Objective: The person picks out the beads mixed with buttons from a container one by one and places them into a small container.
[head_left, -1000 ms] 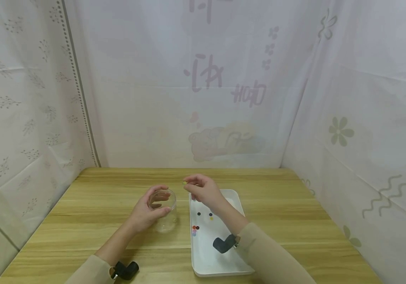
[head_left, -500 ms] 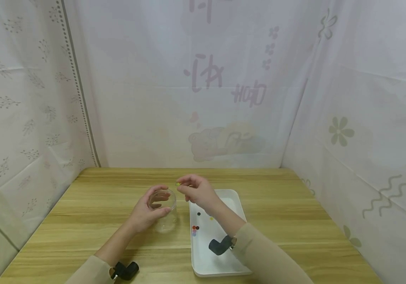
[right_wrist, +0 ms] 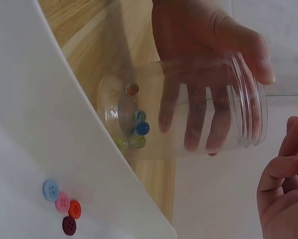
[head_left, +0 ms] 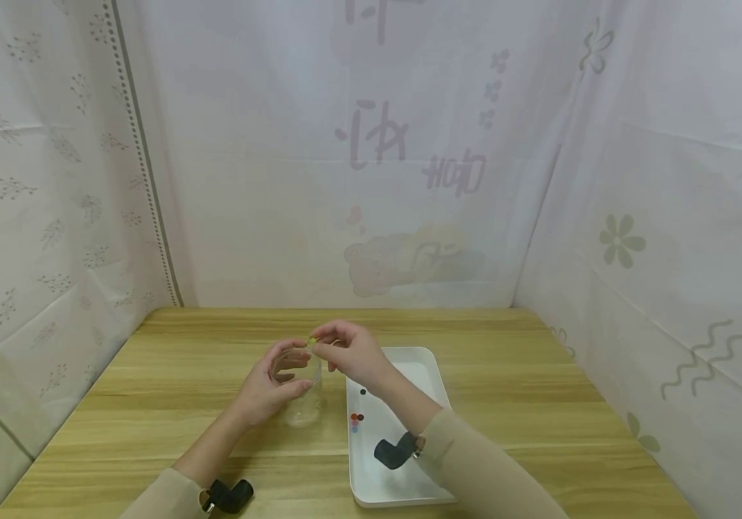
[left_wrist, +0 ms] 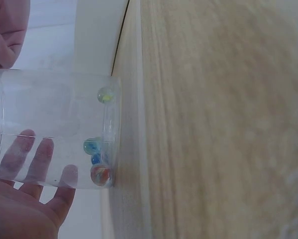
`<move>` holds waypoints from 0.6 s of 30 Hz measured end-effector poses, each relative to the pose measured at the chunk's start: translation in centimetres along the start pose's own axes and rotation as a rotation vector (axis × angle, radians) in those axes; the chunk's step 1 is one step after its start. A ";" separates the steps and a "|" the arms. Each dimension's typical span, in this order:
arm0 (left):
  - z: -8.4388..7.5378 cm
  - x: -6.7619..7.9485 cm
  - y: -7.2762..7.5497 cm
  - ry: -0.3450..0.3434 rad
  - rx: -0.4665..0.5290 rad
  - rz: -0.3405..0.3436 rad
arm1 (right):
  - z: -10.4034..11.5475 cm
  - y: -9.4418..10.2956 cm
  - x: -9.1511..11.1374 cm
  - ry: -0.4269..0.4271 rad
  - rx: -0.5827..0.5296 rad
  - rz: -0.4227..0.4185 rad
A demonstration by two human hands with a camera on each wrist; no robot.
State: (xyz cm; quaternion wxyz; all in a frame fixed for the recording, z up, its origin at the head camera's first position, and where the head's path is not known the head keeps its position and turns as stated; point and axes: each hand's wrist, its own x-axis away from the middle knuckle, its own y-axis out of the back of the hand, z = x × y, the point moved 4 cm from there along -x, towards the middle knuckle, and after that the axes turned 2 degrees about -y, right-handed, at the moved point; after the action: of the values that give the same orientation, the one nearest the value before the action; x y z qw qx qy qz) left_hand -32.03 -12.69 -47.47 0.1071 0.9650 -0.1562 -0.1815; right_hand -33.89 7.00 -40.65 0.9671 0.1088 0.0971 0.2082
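Note:
A clear plastic jar (head_left: 302, 411) stands upright on the table with its mouth uncovered. My left hand (head_left: 266, 386) grips it near the top, thumb on the near side and fingers around the far side. Several glass marbles (right_wrist: 142, 128) lie at its bottom, among them blue, yellow-green and orange-brown ones. My right hand (head_left: 353, 355) pinches a small yellow-green marble (head_left: 312, 341) between thumb and fingertips, right at the far right of the jar's rim. In the right wrist view that marble is mostly cut off by the frame edge.
To the right of the jar lies a shallow white tray (head_left: 371, 490), partly under my right forearm. In it are a blue button (right_wrist: 51, 189), a pink button (right_wrist: 62, 202), a red button (right_wrist: 74, 209) and a maroon button (right_wrist: 69, 225). Another dark button (head_left: 363, 392) lies farther back.
My right hand has moved left with the marble, from above the tray's far left corner to the jar's rim. My left hand and the jar have stayed put.

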 end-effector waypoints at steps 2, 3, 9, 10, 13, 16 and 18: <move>0.0 0.0 0.0 0.006 0.005 -0.001 | 0.2 -0.2 0.0 0.008 0.022 0.009; 0.0 0.0 0.0 0.009 0.006 -0.003 | 0.3 -0.3 0.1 0.007 0.031 0.012; 0.1 0.0 0.1 0.031 0.001 -0.004 | 0.2 -0.8 -0.2 0.008 0.049 0.019; 0.1 0.0 0.1 0.034 0.000 -0.002 | 0.2 -0.9 -0.2 0.010 0.050 0.021; 0.1 0.0 0.1 0.038 -0.004 0.000 | 0.2 -1.1 -0.2 0.010 0.055 0.030; 0.1 0.0 0.1 0.039 -0.004 -0.002 | 0.3 -1.3 -0.2 0.009 0.076 0.035; 0.1 0.1 0.1 0.039 -0.006 -0.002 | 0.3 -1.3 -0.2 0.011 0.091 0.035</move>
State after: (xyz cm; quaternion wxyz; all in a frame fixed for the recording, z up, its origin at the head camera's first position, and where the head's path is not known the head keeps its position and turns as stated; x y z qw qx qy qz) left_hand -32.05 -12.83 -47.53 0.1130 0.9681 -0.1527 -0.1633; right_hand -33.47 5.68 -40.63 0.9569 0.1531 0.1100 0.2210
